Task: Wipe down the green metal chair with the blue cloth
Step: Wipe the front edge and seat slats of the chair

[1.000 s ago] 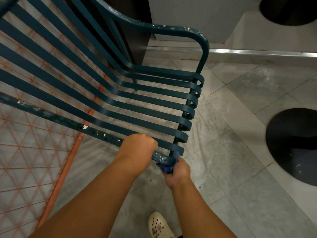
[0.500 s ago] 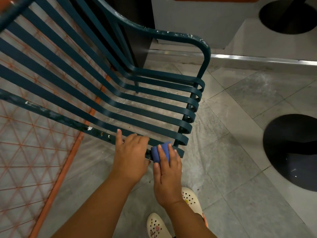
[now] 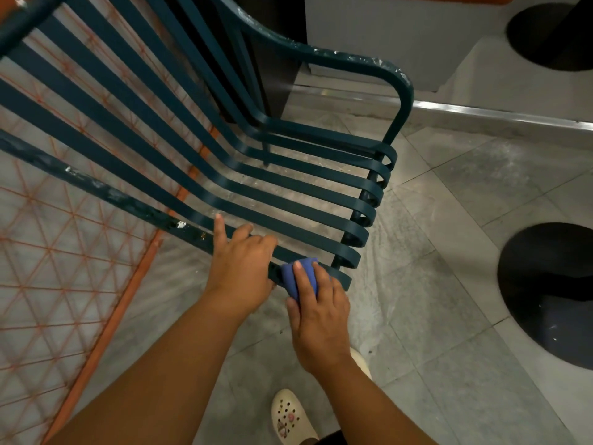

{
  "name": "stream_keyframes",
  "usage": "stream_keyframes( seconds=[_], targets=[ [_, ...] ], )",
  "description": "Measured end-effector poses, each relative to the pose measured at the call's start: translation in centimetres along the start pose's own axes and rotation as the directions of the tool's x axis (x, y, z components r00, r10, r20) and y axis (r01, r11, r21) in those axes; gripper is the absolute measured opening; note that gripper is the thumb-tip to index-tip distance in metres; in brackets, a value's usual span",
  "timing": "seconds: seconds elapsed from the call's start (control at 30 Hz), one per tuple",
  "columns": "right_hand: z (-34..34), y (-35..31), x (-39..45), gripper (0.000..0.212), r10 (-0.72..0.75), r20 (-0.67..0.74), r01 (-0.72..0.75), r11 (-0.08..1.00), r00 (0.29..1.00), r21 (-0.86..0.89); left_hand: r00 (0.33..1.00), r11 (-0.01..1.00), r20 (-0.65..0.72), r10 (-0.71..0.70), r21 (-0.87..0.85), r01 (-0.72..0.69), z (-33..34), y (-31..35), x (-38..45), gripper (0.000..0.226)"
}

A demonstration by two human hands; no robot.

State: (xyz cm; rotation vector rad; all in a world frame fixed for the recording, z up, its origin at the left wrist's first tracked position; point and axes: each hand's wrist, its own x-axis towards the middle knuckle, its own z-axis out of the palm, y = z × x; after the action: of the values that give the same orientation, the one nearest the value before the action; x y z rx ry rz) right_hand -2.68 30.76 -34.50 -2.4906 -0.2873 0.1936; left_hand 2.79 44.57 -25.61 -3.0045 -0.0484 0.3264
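The green metal chair [image 3: 321,200] of curved slats fills the upper left, with chipped paint on its armrests. My left hand [image 3: 240,264] rests on the near armrest rail, fingers laid across it and the index finger stretched out. Just right of it, my right hand [image 3: 317,313] holds the blue cloth [image 3: 303,274] over the front end of that same rail. Its fingers lie over the cloth and the thumb sits against the cloth's near side. Most of the cloth is hidden under the hand.
An orange wire grid panel [image 3: 64,284] lies behind the chair on the left. Two round black table bases [image 3: 548,293] [image 3: 552,36] sit on the grey tiled floor at the right. A metal floor strip [image 3: 481,114] runs across the back. My cream clogs [image 3: 288,419] are below.
One second ago my right hand gripped the cloth under the rail's end and my left fist clasped the rail. Now the right hand is on top with the cloth, and the left fingers have spread.
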Motion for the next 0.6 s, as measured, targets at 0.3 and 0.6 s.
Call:
stream_keyframes(
  seconds=[0.3,0.6],
  targets=[
    [-0.3,-2.4,1.8,0.05,-0.026,0.082,0.033,0.996,0.996,-0.082,0.998,0.999,-0.056,-0.019,-0.039,0.017,0.8,-0.8,0.5,0.052],
    [-1.5,-2.6,4.3,0.061,0.043,0.116,-0.037,0.998,0.992,-0.053,0.98,0.948,-0.081,-0.184,-0.276,0.155,3.5,-4.2,-3.4,0.108]
  ],
)
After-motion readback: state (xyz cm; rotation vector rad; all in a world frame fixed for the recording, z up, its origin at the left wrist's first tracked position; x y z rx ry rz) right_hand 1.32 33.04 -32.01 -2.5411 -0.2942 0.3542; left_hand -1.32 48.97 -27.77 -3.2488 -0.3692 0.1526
